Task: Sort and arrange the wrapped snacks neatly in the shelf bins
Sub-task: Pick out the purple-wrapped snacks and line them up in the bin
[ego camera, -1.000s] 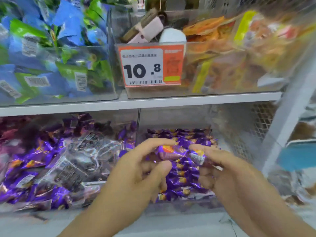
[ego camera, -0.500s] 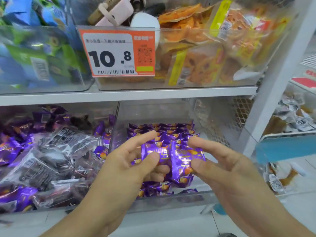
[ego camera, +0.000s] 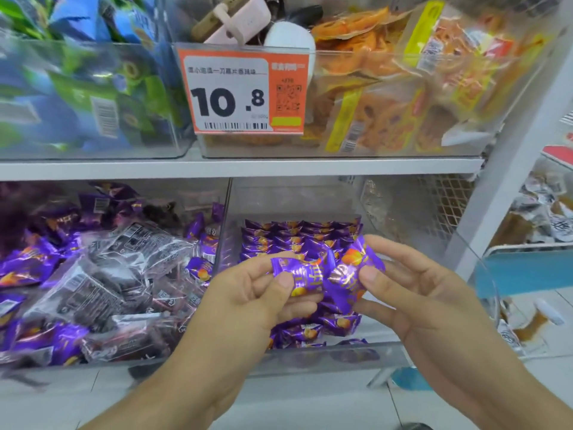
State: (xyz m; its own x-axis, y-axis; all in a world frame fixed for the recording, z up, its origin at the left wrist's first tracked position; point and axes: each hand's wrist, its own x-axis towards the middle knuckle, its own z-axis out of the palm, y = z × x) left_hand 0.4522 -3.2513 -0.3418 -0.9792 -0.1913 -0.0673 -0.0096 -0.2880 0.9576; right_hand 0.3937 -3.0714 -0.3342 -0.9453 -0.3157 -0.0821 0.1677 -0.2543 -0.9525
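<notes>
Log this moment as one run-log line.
left hand: pinches purple snack | right hand: pinches second purple snack | over lower right bin

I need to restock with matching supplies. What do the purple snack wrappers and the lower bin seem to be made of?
Purple snack wrappers: likely glossy metallised plastic film; they crinkle and throw bright glints. Lower bin: apparently clear rigid plastic, since the rows of snacks show through its smooth walls.

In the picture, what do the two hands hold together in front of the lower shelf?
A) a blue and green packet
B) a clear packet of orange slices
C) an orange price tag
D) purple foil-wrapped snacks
D: the left hand and the right hand both pinch purple foil-wrapped snacks in front of the clear plastic bin that holds neat rows of them.
</notes>
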